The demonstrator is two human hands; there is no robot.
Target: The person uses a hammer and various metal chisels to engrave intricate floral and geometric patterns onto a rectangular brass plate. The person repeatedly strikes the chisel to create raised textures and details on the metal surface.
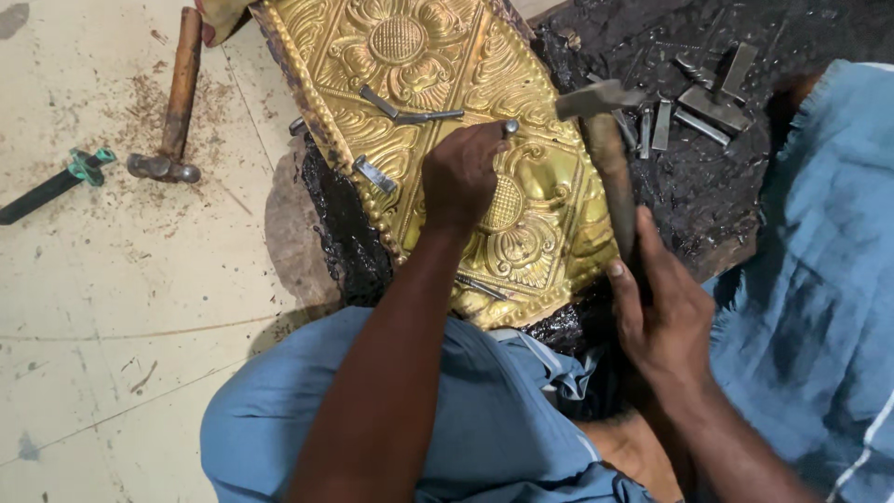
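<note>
An embossed golden metal sheet with flower patterns lies on a black pitch block in front of me. My left hand is closed around a small steel punch that stands upright on the sheet. My right hand grips the wooden handle of a hammer, whose steel head hovers just right of the punch top. Two loose punches and a short one rest on the sheet.
Several steel punches lie on the black pitch at the upper right. A second hammer and a dark tool with a green end lie on the dusty floor at left. Blue cloth covers my knees.
</note>
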